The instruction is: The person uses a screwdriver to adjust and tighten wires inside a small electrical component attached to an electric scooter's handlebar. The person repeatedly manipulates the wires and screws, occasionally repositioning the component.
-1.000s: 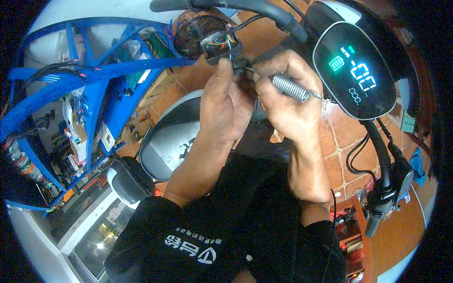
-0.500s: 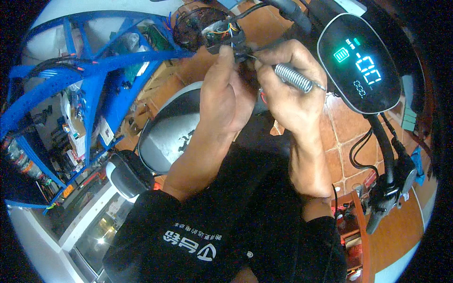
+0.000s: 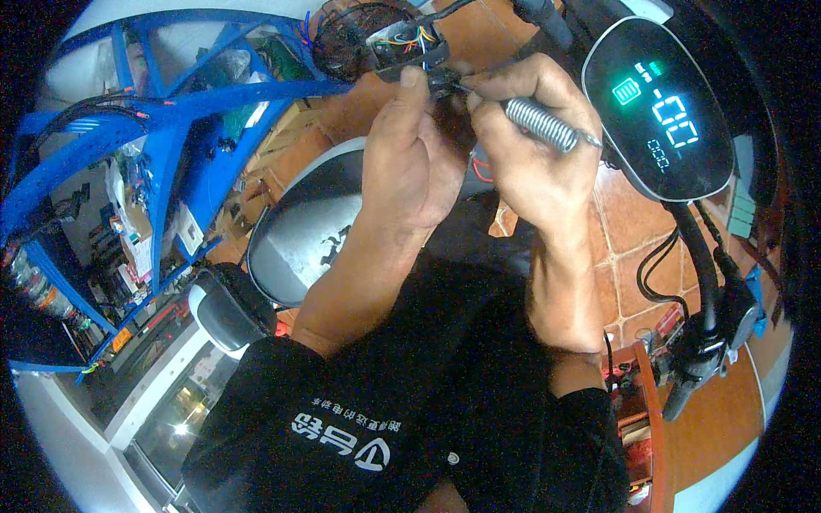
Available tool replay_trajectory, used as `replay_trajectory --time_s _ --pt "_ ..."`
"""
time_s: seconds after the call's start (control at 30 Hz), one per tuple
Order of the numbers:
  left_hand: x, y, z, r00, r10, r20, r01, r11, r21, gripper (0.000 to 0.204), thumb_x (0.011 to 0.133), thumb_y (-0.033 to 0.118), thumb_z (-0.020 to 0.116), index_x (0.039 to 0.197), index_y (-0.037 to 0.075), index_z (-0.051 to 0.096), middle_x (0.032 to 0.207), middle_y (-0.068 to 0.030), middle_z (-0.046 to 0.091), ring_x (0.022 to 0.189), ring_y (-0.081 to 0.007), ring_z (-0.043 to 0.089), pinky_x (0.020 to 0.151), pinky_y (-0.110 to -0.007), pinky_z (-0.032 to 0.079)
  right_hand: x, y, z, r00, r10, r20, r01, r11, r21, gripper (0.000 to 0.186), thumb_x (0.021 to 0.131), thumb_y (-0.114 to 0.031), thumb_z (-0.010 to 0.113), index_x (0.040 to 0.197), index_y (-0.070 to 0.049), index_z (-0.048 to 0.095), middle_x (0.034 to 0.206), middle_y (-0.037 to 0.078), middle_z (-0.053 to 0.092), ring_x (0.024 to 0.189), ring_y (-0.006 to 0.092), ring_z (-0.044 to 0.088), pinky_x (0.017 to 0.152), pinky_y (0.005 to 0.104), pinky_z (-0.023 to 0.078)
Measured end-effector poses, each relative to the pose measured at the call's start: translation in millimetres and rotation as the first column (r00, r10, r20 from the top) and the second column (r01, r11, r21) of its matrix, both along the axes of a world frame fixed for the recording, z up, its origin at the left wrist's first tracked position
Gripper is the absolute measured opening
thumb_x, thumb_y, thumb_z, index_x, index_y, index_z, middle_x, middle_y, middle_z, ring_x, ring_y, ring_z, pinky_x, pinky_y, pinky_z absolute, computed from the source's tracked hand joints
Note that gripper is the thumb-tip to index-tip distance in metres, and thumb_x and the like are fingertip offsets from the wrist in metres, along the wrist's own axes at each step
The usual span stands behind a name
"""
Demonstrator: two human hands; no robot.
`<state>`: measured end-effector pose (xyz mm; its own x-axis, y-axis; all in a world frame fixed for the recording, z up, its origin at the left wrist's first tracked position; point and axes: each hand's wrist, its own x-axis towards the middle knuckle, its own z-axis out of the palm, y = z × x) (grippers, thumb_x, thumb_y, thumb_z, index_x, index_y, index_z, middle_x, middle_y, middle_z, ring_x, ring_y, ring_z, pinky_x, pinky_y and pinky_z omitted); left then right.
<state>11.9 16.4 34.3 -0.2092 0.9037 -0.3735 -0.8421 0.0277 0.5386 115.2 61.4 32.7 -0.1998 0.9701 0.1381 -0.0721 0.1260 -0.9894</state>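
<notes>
My left hand (image 3: 400, 161) grips a black switch housing (image 3: 392, 58) at top centre, its thumb on the lower edge. Coloured thin wires (image 3: 419, 38) show inside the housing's open side. My right hand (image 3: 543, 175) is closed on a coiled silver spring (image 3: 540, 125), which has a thin wire end pointing left toward a small dark part beside the housing. Whether that tip touches the part is too small to tell. A short red wire (image 3: 481, 169) shows between my hands, below the housing.
A lit display (image 3: 657, 109) and black handlebar (image 3: 703, 291) stand at right. Blue racks (image 3: 171, 197) with mixed goods fill the left. A dark glossy scooter panel (image 3: 295, 248) lies behind my left forearm, above tiled floor (image 3: 633, 222). A wooden cabinet (image 3: 714, 427) is lower right.
Both hands, with the housing and spring, have moved upward in the picture, my right hand also slightly rightward. The display appears higher and further right too. Both grips stay the same.
</notes>
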Motion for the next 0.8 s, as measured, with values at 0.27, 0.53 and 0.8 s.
replay_trajectory --time_s 0.27,0.53,0.8 --pt "0 0 -2 1.000 0.025 0.016 -0.025 1.000 0.002 0.039 0.099 0.038 0.050 0.109 0.002 0.059 0.100 -0.0077 0.063 0.096 -0.0196 0.058 0.091 -0.035 0.043 1 0 1 1.000 0.001 0.000 -0.001 1.000 0.005 0.007 0.072 0.003 0.062 0.077 -0.001 0.059 0.074 0.008 0.063 0.068 0.0158 0.063 0.062 0.0271 0.050" --pt "-4 -1 -1 1.000 -0.009 0.024 0.009 0.999 0.035 0.036 0.099 0.036 0.050 0.111 0.003 0.059 0.101 -0.0083 0.064 0.098 -0.0199 0.059 0.094 -0.036 0.043 1 -2 -1 0.997 0.053 0.060 -0.056 0.997 0.051 0.008 0.080 0.006 0.067 0.083 -0.001 0.064 0.081 0.004 0.067 0.070 0.0056 0.059 0.060 0.0200 0.048" --pt "-14 -5 -24 0.980 -0.113 0.162 0.071 0.968 0.242 0.039 0.104 0.028 0.036 0.127 0.001 0.050 0.124 -0.0146 0.059 0.117 -0.0248 0.054 0.107 -0.038 0.038 0 -4 4 0.997 0.042 0.063 -0.041 0.999 -0.009 0.009 0.080 0.006 0.068 0.082 -0.002 0.064 0.077 0.001 0.064 0.067 0.0029 0.055 0.058 0.0180 0.044"
